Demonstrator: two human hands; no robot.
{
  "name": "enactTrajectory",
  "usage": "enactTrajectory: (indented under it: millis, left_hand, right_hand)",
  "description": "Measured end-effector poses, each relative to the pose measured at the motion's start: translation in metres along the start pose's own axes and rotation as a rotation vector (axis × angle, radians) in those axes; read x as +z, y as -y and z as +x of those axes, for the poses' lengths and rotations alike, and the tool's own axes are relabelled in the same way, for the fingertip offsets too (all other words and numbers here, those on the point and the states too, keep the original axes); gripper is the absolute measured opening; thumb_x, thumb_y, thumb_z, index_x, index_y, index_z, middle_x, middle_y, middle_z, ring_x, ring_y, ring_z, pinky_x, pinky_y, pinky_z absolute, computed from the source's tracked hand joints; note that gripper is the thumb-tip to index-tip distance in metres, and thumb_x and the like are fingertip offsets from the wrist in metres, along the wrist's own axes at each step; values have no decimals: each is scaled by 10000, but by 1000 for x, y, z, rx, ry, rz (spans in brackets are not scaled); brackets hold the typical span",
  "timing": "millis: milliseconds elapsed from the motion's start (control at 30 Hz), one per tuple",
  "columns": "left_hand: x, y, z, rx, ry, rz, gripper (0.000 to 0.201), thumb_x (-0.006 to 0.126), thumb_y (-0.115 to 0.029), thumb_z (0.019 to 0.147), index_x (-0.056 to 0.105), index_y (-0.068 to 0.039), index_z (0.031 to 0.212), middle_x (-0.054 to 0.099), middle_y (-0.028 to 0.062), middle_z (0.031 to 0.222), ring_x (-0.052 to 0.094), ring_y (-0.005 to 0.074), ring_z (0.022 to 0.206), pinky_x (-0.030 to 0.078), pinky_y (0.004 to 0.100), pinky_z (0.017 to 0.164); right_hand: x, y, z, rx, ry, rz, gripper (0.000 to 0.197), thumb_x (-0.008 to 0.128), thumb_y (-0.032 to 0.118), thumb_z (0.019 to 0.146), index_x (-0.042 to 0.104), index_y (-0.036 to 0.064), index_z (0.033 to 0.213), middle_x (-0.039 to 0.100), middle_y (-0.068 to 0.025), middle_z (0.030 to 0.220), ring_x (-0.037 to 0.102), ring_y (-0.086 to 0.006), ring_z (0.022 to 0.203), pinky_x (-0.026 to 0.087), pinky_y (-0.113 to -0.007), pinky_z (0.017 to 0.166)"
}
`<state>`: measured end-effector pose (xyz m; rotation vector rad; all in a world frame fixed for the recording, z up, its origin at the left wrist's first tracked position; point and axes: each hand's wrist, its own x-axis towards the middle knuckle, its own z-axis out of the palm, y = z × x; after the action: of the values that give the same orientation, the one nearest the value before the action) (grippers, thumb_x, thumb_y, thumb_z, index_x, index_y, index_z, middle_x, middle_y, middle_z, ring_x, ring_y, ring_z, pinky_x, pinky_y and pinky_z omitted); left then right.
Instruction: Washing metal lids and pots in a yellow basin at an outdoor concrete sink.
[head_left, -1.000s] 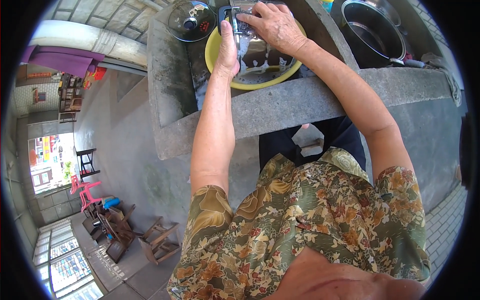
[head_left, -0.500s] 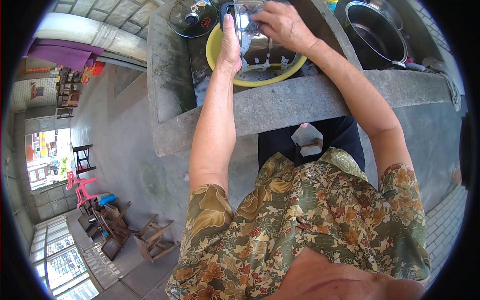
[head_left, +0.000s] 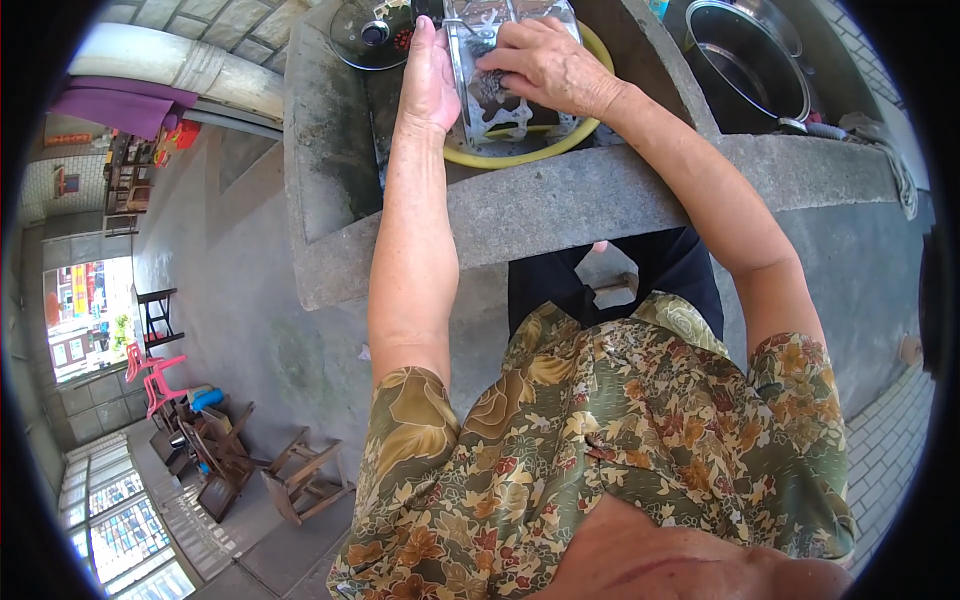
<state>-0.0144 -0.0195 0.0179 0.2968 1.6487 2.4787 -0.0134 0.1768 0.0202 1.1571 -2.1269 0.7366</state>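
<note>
A shiny, box-shaped metal vessel (head_left: pixel 466 62), streaked with white suds, is tilted over a yellow basin (head_left: pixel 530 157) in the concrete sink. My left hand (head_left: pixel 430 85) grips its left side near a black handle, thumb pointing up; the other fingers are mostly hidden behind it. With bent fingers, my right hand (head_left: pixel 555 68) presses a grey steel wool scrubber (head_left: pixel 490 86) against the sudsy metal face. The vessel's top is cut off by the upper picture edge.
A round pot lid (head_left: pixel 366 38) lies in the sink's far left. Right of the sink wall stands a large dark pot (head_left: pixel 748 62), with a grey cloth (head_left: pixel 890 155) hanging nearby. The thick concrete rim (head_left: pixel 500 220) runs under my forearms. Wooden stools (head_left: pixel 305 478) stand on the floor at left.
The metal vessel and both hands have shifted slightly left and upward in view. My right hand has brought the scrubber lower on the metal face.
</note>
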Motion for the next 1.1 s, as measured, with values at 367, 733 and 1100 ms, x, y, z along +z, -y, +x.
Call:
enactTrajectory:
  millis: [367,733,1100]
  left_hand:
    - [-1,18,-6,-243,154,528,453,748,8,785,636,-47,1220,695,60,1139,646,182,1068,470,355,988]
    - [-7,15,-10,-227,107,699,471,791,7,707,684,-75,1158,717,61,1059,665,181,1032,490,344,964]
    - [-5,18,-8,-219,110,749,446,800,19,685,703,-65,1112,726,62,1063,673,203,998,490,347,955]
  right_hand:
    - [13,-16,1,7,-66,-114,274,630,183,803,689,74,1047,581,-120,979,587,-316,907,465,-453,812]
    - [21,10,-6,-57,98,-68,397,721,39,775,662,88,1165,588,-101,1006,603,-293,979,485,-402,906]
    - [33,-12,37,-12,-158,-71,159,631,50,773,573,44,921,559,-172,929,568,-392,860,473,-469,793]
